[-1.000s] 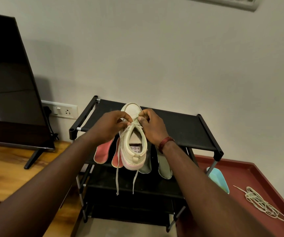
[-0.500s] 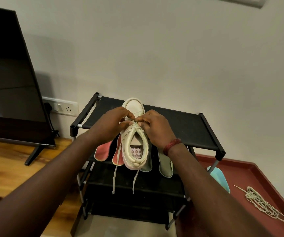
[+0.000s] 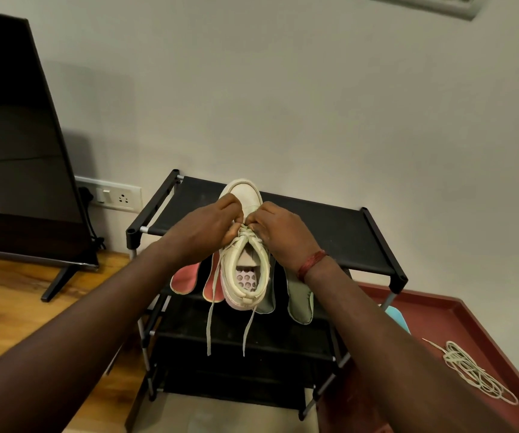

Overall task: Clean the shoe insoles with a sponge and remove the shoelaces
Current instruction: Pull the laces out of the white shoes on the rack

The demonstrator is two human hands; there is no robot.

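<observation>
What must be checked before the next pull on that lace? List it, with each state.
1. The shoe lies toe-first on the rack's top shelf: ok.
2. The left hand and right hand pinch the lace over the tongue: ok.
3. Both lace ends hang free, unknotted: ok.
4. Which eyelets are emptied: cannot tell, the fingers hide them.
5. Lace fully out: not ok, crossings remain.
</observation>
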